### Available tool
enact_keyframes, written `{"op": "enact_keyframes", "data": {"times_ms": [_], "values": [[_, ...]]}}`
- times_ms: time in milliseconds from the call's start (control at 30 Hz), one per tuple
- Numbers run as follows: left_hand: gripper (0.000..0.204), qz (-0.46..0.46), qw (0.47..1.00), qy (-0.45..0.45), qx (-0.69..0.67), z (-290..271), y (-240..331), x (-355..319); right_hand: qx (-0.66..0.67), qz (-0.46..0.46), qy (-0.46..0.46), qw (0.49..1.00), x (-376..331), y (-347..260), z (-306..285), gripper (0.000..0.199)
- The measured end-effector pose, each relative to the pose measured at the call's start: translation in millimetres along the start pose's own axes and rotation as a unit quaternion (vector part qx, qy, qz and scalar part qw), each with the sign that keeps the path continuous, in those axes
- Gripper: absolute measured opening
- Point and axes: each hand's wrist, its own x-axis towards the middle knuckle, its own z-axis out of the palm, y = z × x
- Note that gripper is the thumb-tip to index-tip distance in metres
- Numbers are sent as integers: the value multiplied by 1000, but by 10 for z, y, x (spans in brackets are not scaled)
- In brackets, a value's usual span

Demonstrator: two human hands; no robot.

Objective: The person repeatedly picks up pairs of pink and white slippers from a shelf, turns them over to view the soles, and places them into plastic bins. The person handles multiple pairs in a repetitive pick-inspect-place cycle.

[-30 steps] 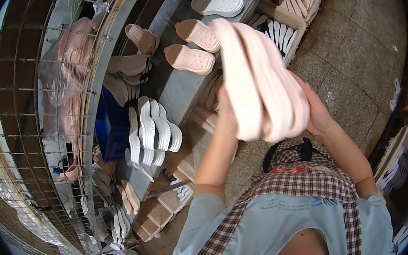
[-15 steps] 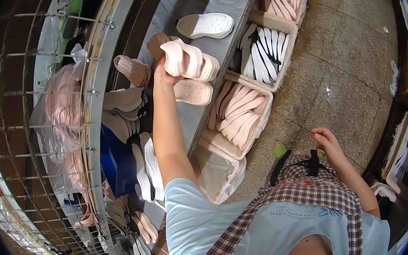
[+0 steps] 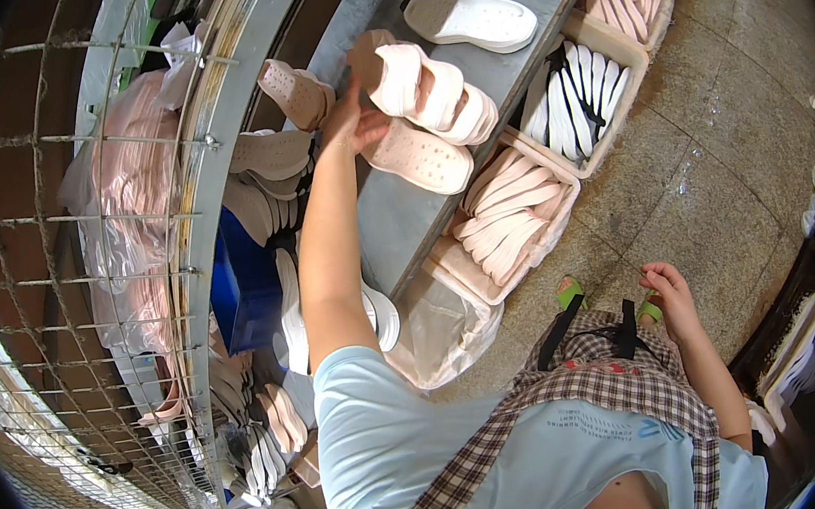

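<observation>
Pink plastic bags (image 3: 137,215) hang behind a wire rack (image 3: 80,292) at the far left, and loose pale soles (image 3: 271,154) lie heaped below the grey bench (image 3: 404,225). Reaching up across that bench, the person's left hand (image 3: 353,125) is curled round the heel end of a stack of pink slide sandals (image 3: 429,91), thumb on the near side and fingers wrapped behind, gripping it firmly. The stack is lifted just above the bench top, its long axis running from upper left down to lower right, toes pointing away from the hand toward the boxes. Directly under it a single pink sole (image 3: 416,156) lies flat on the bench, slanted along much the same line. Farther up the bench rests a white sole (image 3: 469,21). Beyond the bench edge stand open cardboard boxes: one packed with pink soles (image 3: 510,228) on edge, the next with white and black soles (image 3: 576,100). Over at the right, the right hand (image 3: 671,290) hangs low by the checked apron (image 3: 613,382), fingers loosely half curled, holding nothing, above the concrete floor (image 3: 716,139).
</observation>
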Motion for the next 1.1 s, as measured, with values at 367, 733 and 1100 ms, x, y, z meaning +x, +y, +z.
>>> {"op": "enact_keyframes", "data": {"times_ms": [367, 733, 1100], "values": [[63, 70, 878, 246, -405, -786, -633, 1469, -11, 48, 109, 993, 139, 207, 170, 19], [51, 133, 835, 157, -510, -1179, -694, 2251, -22, 71, 144, 987, 6, 730, 347, 15], [28, 218, 703, 44, -675, -393, -515, 306, -156, 10, -18, 988, 124, 434, 134, 22]]}}
